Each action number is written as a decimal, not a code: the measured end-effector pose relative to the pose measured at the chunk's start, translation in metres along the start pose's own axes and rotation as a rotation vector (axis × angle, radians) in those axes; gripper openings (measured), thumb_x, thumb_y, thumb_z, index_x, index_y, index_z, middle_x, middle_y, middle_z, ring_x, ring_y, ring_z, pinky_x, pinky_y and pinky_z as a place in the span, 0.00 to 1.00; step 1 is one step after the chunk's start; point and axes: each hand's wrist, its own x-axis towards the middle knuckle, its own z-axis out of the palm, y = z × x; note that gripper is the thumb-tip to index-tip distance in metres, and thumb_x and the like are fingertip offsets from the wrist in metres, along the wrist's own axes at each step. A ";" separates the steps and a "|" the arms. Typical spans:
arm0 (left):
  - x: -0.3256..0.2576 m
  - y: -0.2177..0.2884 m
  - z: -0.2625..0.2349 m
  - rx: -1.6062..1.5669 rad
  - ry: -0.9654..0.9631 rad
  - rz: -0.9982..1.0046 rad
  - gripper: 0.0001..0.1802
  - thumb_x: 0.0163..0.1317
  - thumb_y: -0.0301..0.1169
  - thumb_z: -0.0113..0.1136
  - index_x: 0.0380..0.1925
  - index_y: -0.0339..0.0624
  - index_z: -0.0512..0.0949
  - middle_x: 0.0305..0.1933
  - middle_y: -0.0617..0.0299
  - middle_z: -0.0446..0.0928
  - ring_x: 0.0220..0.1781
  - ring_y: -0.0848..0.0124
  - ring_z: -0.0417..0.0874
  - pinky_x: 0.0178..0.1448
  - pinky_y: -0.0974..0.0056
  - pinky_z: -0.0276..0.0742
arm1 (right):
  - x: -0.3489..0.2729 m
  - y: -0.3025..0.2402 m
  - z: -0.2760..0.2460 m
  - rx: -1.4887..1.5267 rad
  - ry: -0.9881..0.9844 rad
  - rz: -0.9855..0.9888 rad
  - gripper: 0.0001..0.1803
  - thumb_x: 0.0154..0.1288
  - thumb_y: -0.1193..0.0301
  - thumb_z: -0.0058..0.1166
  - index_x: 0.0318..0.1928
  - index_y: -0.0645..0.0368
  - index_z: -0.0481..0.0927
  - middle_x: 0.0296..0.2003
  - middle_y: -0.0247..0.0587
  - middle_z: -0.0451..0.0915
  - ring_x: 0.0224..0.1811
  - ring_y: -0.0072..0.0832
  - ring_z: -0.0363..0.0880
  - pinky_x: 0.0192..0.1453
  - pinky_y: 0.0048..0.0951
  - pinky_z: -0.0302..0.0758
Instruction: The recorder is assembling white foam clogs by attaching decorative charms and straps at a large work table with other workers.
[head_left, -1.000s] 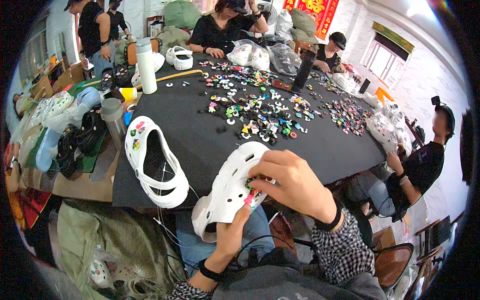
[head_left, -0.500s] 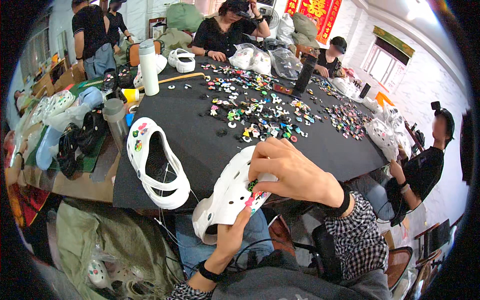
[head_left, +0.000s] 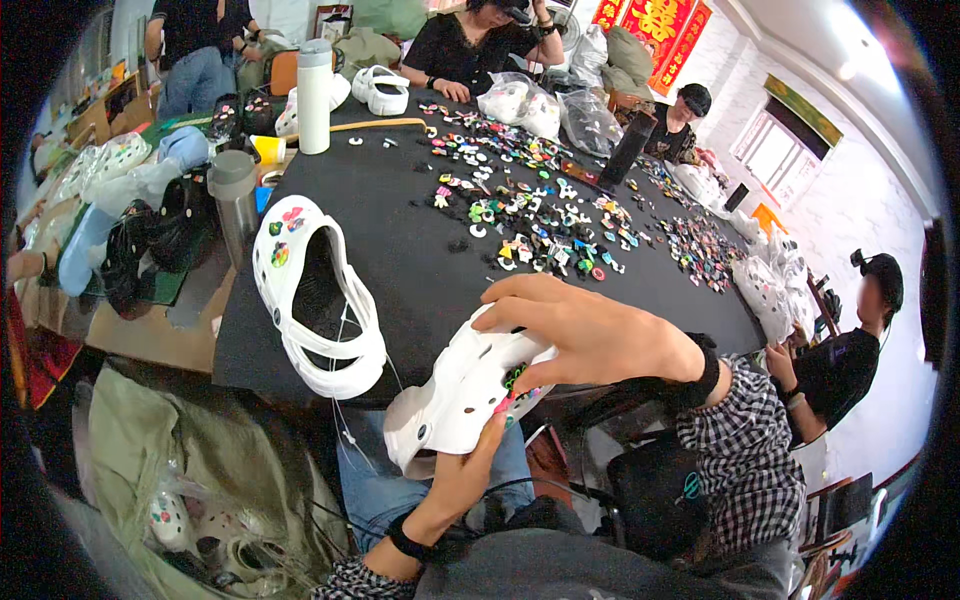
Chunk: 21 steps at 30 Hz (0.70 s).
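Observation:
A white clog (head_left: 450, 395) is held tilted at the table's near edge. My left hand (head_left: 462, 490) grips it from below near the heel, its fingers mostly hidden by the shoe. My right hand (head_left: 610, 340) reaches over the front of the clog, fingers curved across the upper. Its thumb is against a green-and-black charm (head_left: 516, 378) on the upper, beside a pink charm and other colored ones partly covered by my hands. Left of it on the black tabletop, a second white clog (head_left: 365, 378) lies with several charms on its toe; thin white strings trail from it.
Heaps of loose charms (head_left: 545, 235) cover the table's middle and right. A white bottle (head_left: 314, 100) and a steel tumbler (head_left: 233, 190) stand at left, by bagged shoes (head_left: 110, 165). Several people sit or stand around. A green sack (head_left: 140, 430) holding shoes is at lower left.
My right hand's fingers have loosened from a pinch at the charm and now stretch farther over the clog, thumb near the charm. My left hand keeps its grip. The view has shifted slightly.

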 end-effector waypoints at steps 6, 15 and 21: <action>-0.001 -0.016 -0.007 0.189 -0.022 0.193 0.16 0.66 0.25 0.55 0.53 0.31 0.73 0.52 0.54 0.76 0.54 0.66 0.75 0.60 0.64 0.68 | 0.005 -0.004 0.005 0.007 0.014 0.018 0.28 0.48 0.70 0.66 0.50 0.63 0.72 0.49 0.50 0.71 0.55 0.47 0.70 0.59 0.40 0.69; 0.000 -0.017 -0.017 0.177 -0.051 0.128 0.17 0.65 0.24 0.55 0.54 0.30 0.73 0.55 0.49 0.76 0.57 0.60 0.76 0.62 0.60 0.67 | 0.023 -0.004 0.013 0.018 -0.090 0.150 0.27 0.47 0.69 0.67 0.48 0.59 0.72 0.42 0.48 0.70 0.49 0.46 0.71 0.52 0.40 0.71; 0.004 -0.018 -0.020 0.327 -0.058 0.249 0.15 0.64 0.22 0.54 0.51 0.29 0.75 0.50 0.46 0.78 0.54 0.57 0.78 0.60 0.59 0.68 | 0.016 -0.005 0.023 -0.003 -0.014 0.166 0.25 0.47 0.69 0.67 0.47 0.55 0.74 0.41 0.46 0.69 0.47 0.44 0.71 0.49 0.40 0.70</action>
